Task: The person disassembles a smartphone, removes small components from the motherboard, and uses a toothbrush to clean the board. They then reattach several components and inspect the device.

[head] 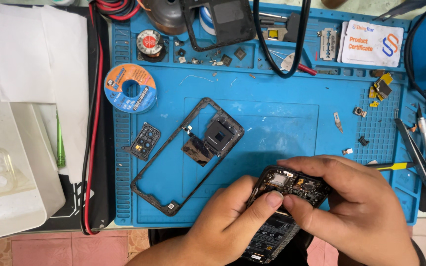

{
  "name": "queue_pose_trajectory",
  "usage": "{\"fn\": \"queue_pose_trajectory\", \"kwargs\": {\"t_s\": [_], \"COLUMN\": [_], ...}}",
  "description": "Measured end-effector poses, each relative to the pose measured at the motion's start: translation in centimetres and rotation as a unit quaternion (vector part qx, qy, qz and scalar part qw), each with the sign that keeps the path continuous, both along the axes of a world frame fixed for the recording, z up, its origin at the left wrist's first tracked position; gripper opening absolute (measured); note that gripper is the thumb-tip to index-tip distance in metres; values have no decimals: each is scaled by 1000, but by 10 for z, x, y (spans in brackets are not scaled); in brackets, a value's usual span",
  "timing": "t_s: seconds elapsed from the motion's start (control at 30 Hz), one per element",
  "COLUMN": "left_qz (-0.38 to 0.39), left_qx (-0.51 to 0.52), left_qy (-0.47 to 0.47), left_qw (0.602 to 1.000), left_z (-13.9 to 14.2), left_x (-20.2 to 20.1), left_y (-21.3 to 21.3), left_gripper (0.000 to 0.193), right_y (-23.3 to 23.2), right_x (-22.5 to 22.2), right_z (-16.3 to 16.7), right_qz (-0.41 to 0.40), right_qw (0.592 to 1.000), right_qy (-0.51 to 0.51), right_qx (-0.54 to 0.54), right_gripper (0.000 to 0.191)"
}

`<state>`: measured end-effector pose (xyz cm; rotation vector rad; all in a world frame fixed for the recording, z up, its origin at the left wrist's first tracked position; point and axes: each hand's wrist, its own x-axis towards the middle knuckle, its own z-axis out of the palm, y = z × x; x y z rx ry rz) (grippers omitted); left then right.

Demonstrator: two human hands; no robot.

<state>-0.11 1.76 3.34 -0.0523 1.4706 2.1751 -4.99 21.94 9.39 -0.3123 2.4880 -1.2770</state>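
Blue mat (272, 123) on the tabletop carries an empty phone frame (173, 162); at its near edge, left hand (228, 221) and right hand (356, 207) each grip an opened phone (284, 197), fingers clamped on it

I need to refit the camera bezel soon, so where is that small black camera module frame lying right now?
In the head view, the camera module frame lies on the blue mat, left of the empty phone frame and just below the orange solder spool.

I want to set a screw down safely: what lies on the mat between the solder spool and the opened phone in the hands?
In the head view, between the solder spool and the opened phone lie the small camera module cover and the black phone frame on the blue mat.
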Motion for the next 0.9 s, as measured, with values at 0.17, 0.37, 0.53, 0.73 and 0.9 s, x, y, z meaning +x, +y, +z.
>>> {"fn": "queue_pose_trajectory", "kwargs": {"t_s": [0.17,0.37,0.53,0.73,0.9], "left_qz": [-5,-5,-6,-14,-13], "left_qx": [14,-11,-26,-45,-59], "left_qy": [-7,4,21,17,22], "left_qw": [1000,1000,999,999,998], "left_z": [1,1,1,2,1], "left_x": [1,1,1,-1,0], "left_y": [1,1,2,1,2], "left_gripper": [24,25,27,27,29], "right_y": [3,9,13,14,14], "right_x": [6,13,15,14,10], "right_z": [-2,-13,-20,-19,-15], "right_qz": [-21,-83,-92,-79,0], "right_qw": [999,978,970,969,997], "right_qy": [-23,-143,-166,-161,-42], "right_qx": [-17,-126,-151,-168,-71], "right_gripper": [46,42,40,39,38]}}
